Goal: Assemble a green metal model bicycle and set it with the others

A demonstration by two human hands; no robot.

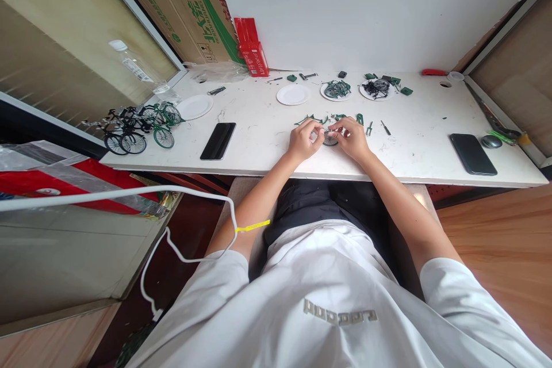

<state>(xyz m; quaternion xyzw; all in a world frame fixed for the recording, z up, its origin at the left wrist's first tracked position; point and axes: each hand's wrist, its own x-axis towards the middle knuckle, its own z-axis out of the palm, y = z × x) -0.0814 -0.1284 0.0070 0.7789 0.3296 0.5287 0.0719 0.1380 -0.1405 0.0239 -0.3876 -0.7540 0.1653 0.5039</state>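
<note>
My left hand [306,139] and my right hand [351,137] meet over the white table, near its front edge. Between them is a small toy bicycle wheel [330,139] with thin spokes, and the fingers of both hands are pinched at its upper rim. Fingers partly cover the wheel. Just beyond my left hand lies a green toy bicycle frame [311,119]. Small green parts [338,117] lie past my right hand. To its right are a green piece [359,119], a green fork-shaped part [370,129] and a small dark pointed tool [385,127].
Several assembled toy bicycles [138,126] stand at the left, beside a bare white plate [195,107]. Plates with green parts [337,89] and black parts [376,89] sit at the back. Phones [218,141] [473,154] lie on both sides. A white cable [190,188] crosses the left foreground.
</note>
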